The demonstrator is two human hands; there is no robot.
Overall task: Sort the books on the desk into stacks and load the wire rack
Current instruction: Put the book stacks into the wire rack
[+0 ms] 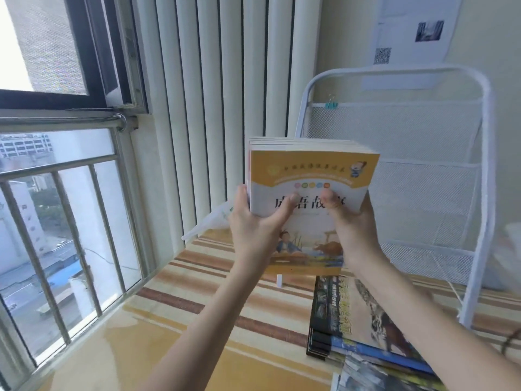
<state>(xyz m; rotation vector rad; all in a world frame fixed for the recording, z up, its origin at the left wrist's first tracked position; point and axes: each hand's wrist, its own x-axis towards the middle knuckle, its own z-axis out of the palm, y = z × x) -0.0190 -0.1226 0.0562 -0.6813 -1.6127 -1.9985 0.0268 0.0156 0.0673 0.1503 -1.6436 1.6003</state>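
Books (pixel 310 176) upright between both hands' thumbs

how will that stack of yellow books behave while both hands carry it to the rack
The stack of yellow books looks fairly stiff as a block, since several thin volumes are pressed together. The left hand and right hand clamp only its sides, so inner books could slip out. Glossy covers probably slide easily against each other.

We see glossy paper covers on the stack of books (pixel 311 176). The wire rack (pixel 394 136) is white-painted metal mesh; striped cloth covers the desk (pixel 197 306).
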